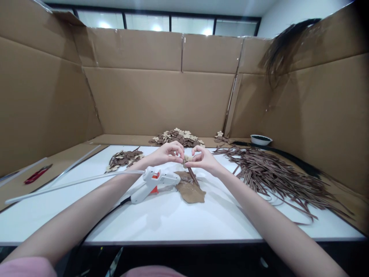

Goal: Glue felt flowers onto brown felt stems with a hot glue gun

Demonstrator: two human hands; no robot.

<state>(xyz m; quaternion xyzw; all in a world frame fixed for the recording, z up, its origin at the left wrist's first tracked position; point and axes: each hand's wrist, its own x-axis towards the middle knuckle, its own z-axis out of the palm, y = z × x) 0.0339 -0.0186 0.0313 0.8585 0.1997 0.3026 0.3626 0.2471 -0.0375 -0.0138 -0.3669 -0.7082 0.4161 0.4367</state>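
Note:
Both my hands meet above the middle of the white table (173,219). My left hand (168,152) and my right hand (203,158) pinch a small tan and brown flower piece (188,158) between their fingertips, with a thin brown stem (192,175) hanging down from it. Just below lies a brown scrap of paper (190,189). A white hot glue gun (155,183) with an orange trigger lies on its side under my left wrist, with a glue stick (66,185) sticking out to the left.
A heap of brown strips (273,175) covers the right side. Piles of small petal cut-outs lie at the back (177,137) and back left (123,158). A white bowl (261,139) stands back right. A red tool (37,174) lies far left. Cardboard walls (158,96) surround the table.

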